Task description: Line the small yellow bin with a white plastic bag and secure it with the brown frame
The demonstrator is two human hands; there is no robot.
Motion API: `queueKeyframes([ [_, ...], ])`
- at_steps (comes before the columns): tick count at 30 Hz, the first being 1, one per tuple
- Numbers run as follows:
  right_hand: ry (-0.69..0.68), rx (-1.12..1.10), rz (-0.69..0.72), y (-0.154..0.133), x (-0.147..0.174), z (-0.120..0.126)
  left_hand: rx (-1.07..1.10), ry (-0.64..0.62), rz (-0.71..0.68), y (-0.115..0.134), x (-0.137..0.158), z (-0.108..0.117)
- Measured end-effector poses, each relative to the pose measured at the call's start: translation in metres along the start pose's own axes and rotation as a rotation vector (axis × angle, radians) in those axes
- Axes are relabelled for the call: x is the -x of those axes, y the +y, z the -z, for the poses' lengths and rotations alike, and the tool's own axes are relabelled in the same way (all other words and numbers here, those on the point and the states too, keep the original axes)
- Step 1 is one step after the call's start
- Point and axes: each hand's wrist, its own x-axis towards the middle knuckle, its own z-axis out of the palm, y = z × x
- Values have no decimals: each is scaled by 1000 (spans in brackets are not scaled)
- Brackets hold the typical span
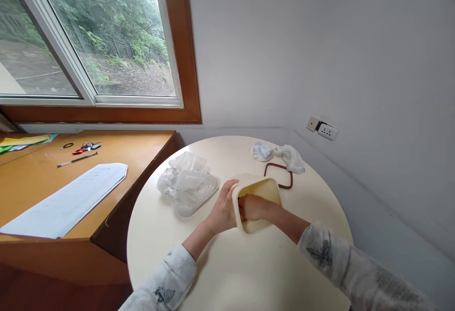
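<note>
A cream plastic bin (274, 188) is tilted over the round table, its open mouth facing me. My left hand (222, 210) grips its left side, fingers spread along the outer wall and thumb near the rim. Deep in the mouth is my right hand (251, 207), its fingers curled against the inner left wall. A small dark bit shows at these fingertips, but what they hold is hidden. Just behind the bin lies a reddish-brown rectangular ring (292, 179). To the left of my left hand rests a crumpled clear plastic bag (194, 185).
Knotted white plastic bags (292, 158) lie at the back of the round table (256, 273). On the wooden desk (142, 152) at left are folded paper (71, 199), a pen (77, 159) and small keys-like items (87, 147). A wall socket (327, 131) is at right.
</note>
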Motion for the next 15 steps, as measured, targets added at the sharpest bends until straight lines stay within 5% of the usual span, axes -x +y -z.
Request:
queueKeyframes([
  [7, -40, 181, -123, 6, 47, 11, 31, -49, 12, -9, -6, 5],
  [11, 60, 149, 55, 0, 94, 17, 114, -111, 60, -8, -17, 14],
  [15, 240, 242, 203, 11, 104, 3, 202, -201, 137, -2, -31, 24],
])
